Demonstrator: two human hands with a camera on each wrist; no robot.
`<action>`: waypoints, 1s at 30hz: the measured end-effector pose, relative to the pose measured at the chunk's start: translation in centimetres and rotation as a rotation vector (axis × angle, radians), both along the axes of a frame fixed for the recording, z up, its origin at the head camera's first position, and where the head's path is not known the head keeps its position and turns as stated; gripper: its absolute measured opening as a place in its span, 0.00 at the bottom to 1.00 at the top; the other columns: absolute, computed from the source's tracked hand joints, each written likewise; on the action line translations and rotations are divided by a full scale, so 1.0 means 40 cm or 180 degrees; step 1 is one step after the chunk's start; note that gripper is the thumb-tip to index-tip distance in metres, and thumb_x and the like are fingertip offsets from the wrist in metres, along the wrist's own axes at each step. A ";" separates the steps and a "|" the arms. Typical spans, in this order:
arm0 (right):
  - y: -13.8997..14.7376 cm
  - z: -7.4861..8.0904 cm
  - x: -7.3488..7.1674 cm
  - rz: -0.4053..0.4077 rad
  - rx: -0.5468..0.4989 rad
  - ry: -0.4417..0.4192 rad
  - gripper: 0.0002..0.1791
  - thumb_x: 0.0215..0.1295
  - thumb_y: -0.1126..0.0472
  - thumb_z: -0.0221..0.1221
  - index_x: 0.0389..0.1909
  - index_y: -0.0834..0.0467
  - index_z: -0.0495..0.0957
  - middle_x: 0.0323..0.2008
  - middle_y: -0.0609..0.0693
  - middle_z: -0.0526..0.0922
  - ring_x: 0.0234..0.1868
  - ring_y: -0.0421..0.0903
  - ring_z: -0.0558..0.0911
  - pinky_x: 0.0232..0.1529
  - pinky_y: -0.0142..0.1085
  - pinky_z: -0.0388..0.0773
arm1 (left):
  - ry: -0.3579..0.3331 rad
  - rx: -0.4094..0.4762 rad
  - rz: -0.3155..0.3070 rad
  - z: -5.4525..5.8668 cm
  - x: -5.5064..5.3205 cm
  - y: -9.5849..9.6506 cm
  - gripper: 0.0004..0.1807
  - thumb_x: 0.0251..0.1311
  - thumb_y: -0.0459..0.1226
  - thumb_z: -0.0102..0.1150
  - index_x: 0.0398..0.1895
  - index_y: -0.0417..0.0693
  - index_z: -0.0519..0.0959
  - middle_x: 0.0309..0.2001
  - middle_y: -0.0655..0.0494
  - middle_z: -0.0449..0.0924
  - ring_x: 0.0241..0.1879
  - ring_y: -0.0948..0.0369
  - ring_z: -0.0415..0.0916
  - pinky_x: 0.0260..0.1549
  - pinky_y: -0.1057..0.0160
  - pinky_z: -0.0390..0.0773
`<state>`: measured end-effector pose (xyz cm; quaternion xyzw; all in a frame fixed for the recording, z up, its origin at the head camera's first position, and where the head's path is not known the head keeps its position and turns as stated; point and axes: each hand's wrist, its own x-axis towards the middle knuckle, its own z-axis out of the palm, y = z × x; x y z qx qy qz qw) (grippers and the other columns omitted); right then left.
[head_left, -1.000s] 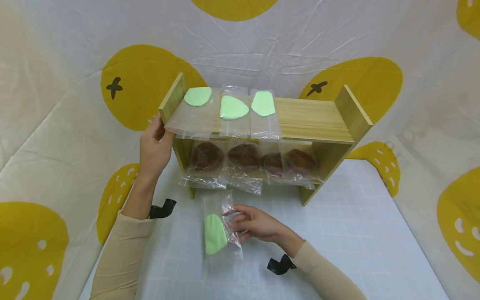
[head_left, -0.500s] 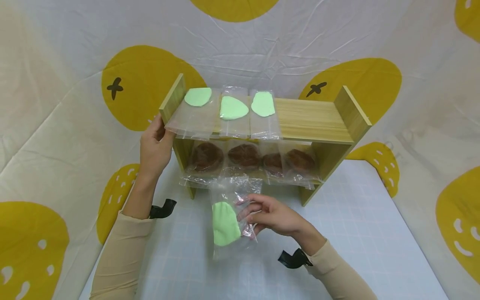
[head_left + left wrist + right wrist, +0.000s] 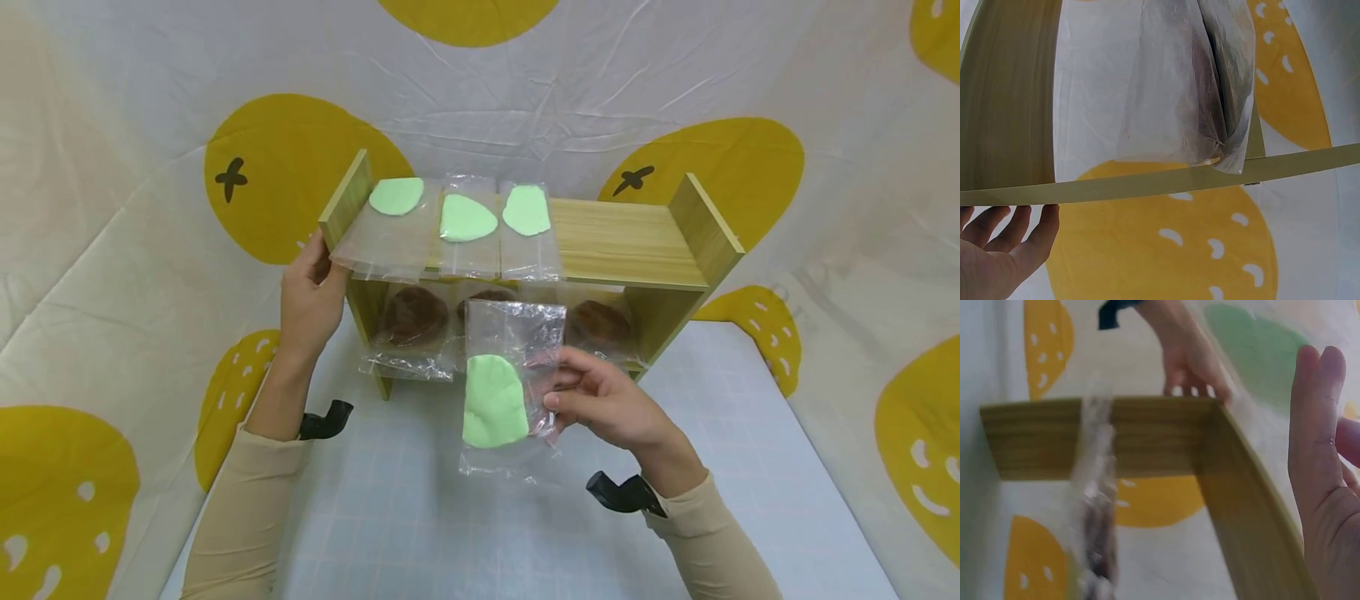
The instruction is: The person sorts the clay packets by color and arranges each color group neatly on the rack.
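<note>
My right hand [image 3: 611,404] pinches the right edge of a clear plastic bag [image 3: 517,329] with a flat pale green piece inside. The bag hangs tilted in front of the shelf's lower tier, hiding some brown pieces behind it. My left hand [image 3: 313,300] presses its fingertips against the outside of the left side panel [image 3: 1166,180] of a small wooden shelf [image 3: 622,237]. Three bagged green pieces [image 3: 468,218] lie side by side on the top tier, from the left end to the middle. In the right wrist view the green bag [image 3: 1254,350] is blurred.
Bagged brown round pieces [image 3: 415,317] line the lower tier, their bag ends overhanging its front edge. Bare wood shows on the top tier's right part. The shelf stands on a pale checked tablecloth [image 3: 405,517], before a white fabric backdrop with yellow patterns.
My right hand has lifted the bagged green piece up and to the right, from above the table to before the lower tier. My left hand has stayed at the shelf's side.
</note>
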<state>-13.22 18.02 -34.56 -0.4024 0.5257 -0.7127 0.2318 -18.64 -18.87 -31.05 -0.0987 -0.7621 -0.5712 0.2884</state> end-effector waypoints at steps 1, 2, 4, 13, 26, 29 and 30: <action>0.009 0.013 -0.002 -0.0012 -0.0048 0.0081 0.24 0.71 0.80 0.49 0.65 0.62 0.68 0.47 0.57 0.83 0.38 0.49 0.86 0.35 0.40 0.85 | 0.0001 -0.0003 0.0000 0.000 0.000 0.000 0.24 0.72 0.40 0.57 0.70 0.55 0.72 0.64 0.55 0.75 0.60 0.56 0.75 0.60 0.55 0.73; 0.018 0.026 -0.004 -0.0028 -0.0091 0.0172 0.24 0.70 0.80 0.50 0.65 0.63 0.68 0.47 0.57 0.84 0.38 0.49 0.86 0.35 0.39 0.85 | 0.0008 -0.0003 -0.0001 0.000 0.000 0.001 0.24 0.72 0.40 0.57 0.70 0.55 0.72 0.64 0.55 0.76 0.60 0.56 0.75 0.60 0.55 0.73; 0.036 0.054 -0.010 -0.0054 -0.0168 0.0352 0.24 0.71 0.80 0.49 0.65 0.65 0.67 0.48 0.57 0.83 0.39 0.48 0.86 0.35 0.39 0.85 | 0.0009 -0.0006 0.0004 0.000 0.000 0.001 0.24 0.72 0.40 0.57 0.70 0.55 0.73 0.64 0.55 0.76 0.59 0.56 0.75 0.60 0.55 0.74; 0.087 0.171 -0.050 -0.0063 -0.0760 0.0568 0.24 0.70 0.83 0.45 0.66 0.75 0.61 0.50 0.66 0.79 0.42 0.54 0.83 0.43 0.42 0.84 | 0.0027 -0.0041 0.0012 0.000 0.003 -0.001 0.24 0.72 0.41 0.57 0.70 0.56 0.73 0.64 0.56 0.76 0.60 0.56 0.75 0.61 0.54 0.72; 0.096 0.310 -0.137 -0.1601 -0.1235 -0.0275 0.22 0.71 0.80 0.47 0.65 0.72 0.66 0.50 0.64 0.75 0.43 0.54 0.82 0.47 0.42 0.83 | 0.0024 -0.0109 0.0089 -0.012 -0.009 -0.010 0.25 0.73 0.40 0.56 0.71 0.54 0.71 0.64 0.54 0.76 0.59 0.55 0.75 0.59 0.54 0.74; 0.097 0.321 -0.171 -0.1894 -0.1299 -0.0486 0.23 0.69 0.80 0.52 0.64 0.72 0.68 0.54 0.64 0.72 0.41 0.52 0.80 0.44 0.36 0.83 | 0.0010 -0.0123 0.0094 -0.009 -0.005 -0.007 0.25 0.73 0.40 0.56 0.71 0.54 0.71 0.64 0.54 0.76 0.59 0.55 0.75 0.59 0.54 0.74; 0.098 0.324 -0.181 -0.1990 -0.1284 -0.0549 0.23 0.68 0.80 0.53 0.64 0.72 0.69 0.54 0.63 0.72 0.39 0.51 0.80 0.42 0.34 0.83 | 0.0003 -0.0127 0.0098 -0.008 -0.004 -0.006 0.25 0.73 0.40 0.56 0.71 0.55 0.71 0.64 0.55 0.76 0.60 0.56 0.75 0.60 0.54 0.74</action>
